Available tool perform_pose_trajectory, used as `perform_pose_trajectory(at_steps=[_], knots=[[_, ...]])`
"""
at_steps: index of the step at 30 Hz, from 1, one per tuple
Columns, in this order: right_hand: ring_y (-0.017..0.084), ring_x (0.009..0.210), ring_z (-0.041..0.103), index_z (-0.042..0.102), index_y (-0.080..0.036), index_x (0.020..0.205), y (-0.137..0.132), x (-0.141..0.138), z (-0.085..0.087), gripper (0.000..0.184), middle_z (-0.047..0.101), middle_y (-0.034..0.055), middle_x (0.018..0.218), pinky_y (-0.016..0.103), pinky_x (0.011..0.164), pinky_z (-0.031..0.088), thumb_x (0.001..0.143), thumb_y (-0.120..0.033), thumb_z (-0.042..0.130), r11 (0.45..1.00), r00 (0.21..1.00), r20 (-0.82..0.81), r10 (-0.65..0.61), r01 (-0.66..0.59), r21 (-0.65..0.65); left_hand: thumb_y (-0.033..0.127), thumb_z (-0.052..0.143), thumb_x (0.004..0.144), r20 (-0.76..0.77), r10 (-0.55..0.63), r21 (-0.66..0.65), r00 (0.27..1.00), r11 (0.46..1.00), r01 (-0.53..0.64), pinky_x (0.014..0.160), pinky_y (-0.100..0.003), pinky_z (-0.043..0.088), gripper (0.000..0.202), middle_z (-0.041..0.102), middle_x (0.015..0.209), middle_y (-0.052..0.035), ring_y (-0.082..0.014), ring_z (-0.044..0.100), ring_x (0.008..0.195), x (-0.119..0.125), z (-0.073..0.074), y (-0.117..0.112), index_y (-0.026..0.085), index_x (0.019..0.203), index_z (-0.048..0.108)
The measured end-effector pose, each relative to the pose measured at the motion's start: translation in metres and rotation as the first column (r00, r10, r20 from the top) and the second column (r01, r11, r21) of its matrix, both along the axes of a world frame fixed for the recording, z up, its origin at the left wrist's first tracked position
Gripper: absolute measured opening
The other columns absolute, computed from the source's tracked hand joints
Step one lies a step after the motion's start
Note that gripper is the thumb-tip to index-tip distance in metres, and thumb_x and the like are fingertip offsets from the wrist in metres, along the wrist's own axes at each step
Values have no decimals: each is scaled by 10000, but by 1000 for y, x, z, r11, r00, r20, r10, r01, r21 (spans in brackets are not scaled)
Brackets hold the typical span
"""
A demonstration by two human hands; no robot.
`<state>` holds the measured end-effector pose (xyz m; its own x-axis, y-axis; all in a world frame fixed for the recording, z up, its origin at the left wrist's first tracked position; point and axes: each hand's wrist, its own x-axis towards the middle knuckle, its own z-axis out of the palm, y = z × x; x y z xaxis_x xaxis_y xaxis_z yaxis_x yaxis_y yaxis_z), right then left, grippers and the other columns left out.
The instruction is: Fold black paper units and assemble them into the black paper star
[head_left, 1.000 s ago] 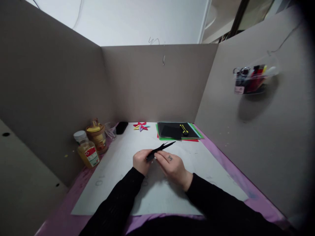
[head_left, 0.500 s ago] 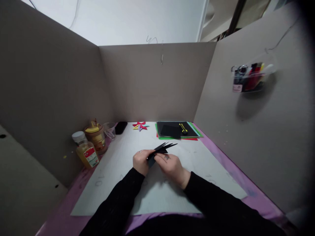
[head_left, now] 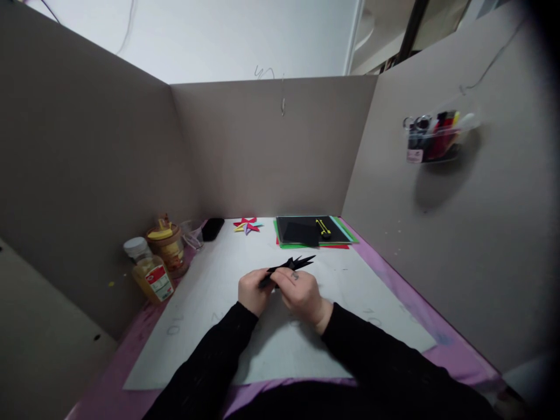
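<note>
Between my hands, above the middle of the white sheet (head_left: pixel 192 350), is a folded piece of black paper (head_left: pixel 292 263) with several pointed tips fanning out to the right. My left hand (head_left: pixel 254 291) is closed on its left end. My right hand (head_left: pixel 301 294), with a mark on one finger, pinches it from the near side. Fingers cover much of the paper's lower part, so the folds there are hidden.
Behind lie a multicoloured paper star (head_left: pixel 248 226), a phone (head_left: pixel 213 229) and stacked coloured sheets (head_left: pixel 297 233) with a yellow cutter (head_left: pixel 323 227) on top. A glue bottle (head_left: pixel 149 271), brown jar (head_left: pixel 167 248) and plastic cup (head_left: pixel 192 234) stand left. A clear holder (head_left: pixel 437 140) hangs on the right wall.
The black paper has turned and its lower flap has gone from sight behind my fingers. My right hand has closed in nearer to my left. The view has shifted slightly.
</note>
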<state>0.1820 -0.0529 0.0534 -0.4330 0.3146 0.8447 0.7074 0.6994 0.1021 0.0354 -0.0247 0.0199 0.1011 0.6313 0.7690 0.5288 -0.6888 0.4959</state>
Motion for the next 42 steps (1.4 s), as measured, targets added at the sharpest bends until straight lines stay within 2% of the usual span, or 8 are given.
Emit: perform_pose_trajectory(at_steps=[8, 14, 18, 20, 24, 26, 32, 42], knots=[[138, 625, 552, 633, -161, 966, 2, -9, 2, 257, 660, 69, 877, 273, 576, 408, 852, -168, 402, 998, 999, 29, -26, 27, -57, 123, 557, 672, 81, -2, -73, 997, 997, 8, 620, -247, 501, 134, 696, 705, -22, -141, 618, 620, 0, 4, -1, 163, 731, 671], [188, 963, 573, 508, -182, 1180, 6, 6, 10, 346, 614, 105, 1074, 307, 756, 479, 836, -174, 474, 991, 973, -204, 108, -121, -49, 288, 694, 627, 397, 94, -394, 913, 916, 77, 574, -260, 495, 180, 679, 628, -23, -164, 614, 595, -7, 21, 4, 122, 695, 677], [206, 865, 552, 518, -159, 1069, 25, 39, 22, 365, 567, 126, 1031, 356, 710, 472, 755, -317, 616, 966, 699, -695, -169, -22, -257, 315, 763, 567, 693, 110, -477, 713, 811, 338, 714, -328, 525, 359, 714, 840, -89, -226, 659, 764, -19, 25, 16, 93, 838, 683], [187, 805, 559, 548, -151, 1022, 35, 51, 22, 386, 587, 111, 990, 330, 667, 467, 729, -387, 633, 833, 641, -727, -246, -243, -497, 305, 777, 556, 771, 99, -464, 629, 764, 448, 751, -343, 525, 390, 711, 878, -96, -230, 661, 797, -22, 23, 20, 96, 868, 674], [185, 814, 592, 626, -126, 956, 45, 52, 8, 373, 648, 93, 911, 313, 687, 458, 775, -449, 579, 222, 708, -694, -133, -661, -717, 283, 795, 540, 786, 100, -509, 610, 664, 548, 732, -349, 536, 401, 712, 860, -101, -232, 667, 774, -21, 18, 20, 93, 871, 669], [184, 792, 601, 654, -114, 883, 45, 46, -1, 370, 664, 82, 860, 319, 714, 456, 742, -454, 625, 92, 687, -715, -129, -710, -698, 270, 801, 535, 766, 76, -532, 639, 631, 564, 747, -353, 534, 408, 712, 871, -108, -236, 667, 787, -19, 16, 18, 86, 876, 673], [173, 704, 619, 671, -110, 827, 41, 31, -14, 395, 677, 75, 791, 349, 699, 486, 635, -452, 725, -50, 601, -733, -317, -783, -620, 272, 803, 533, 682, 6, -570, 731, 630, 527, 784, -371, 527, 390, 713, 899, -111, -257, 664, 820, -16, 17, 16, 90, 858, 691], [144, 593, 583, 665, -100, 754, 41, 30, -25, 403, 658, 54, 690, 290, 579, 480, 592, -459, 750, -55, 629, -707, -323, -759, -649, 275, 804, 534, 630, 36, -589, 775, 673, 447, 737, -346, 535, 391, 713, 886, -113, -269, 659, 818, -11, 20, 10, 84, 854, 687]])
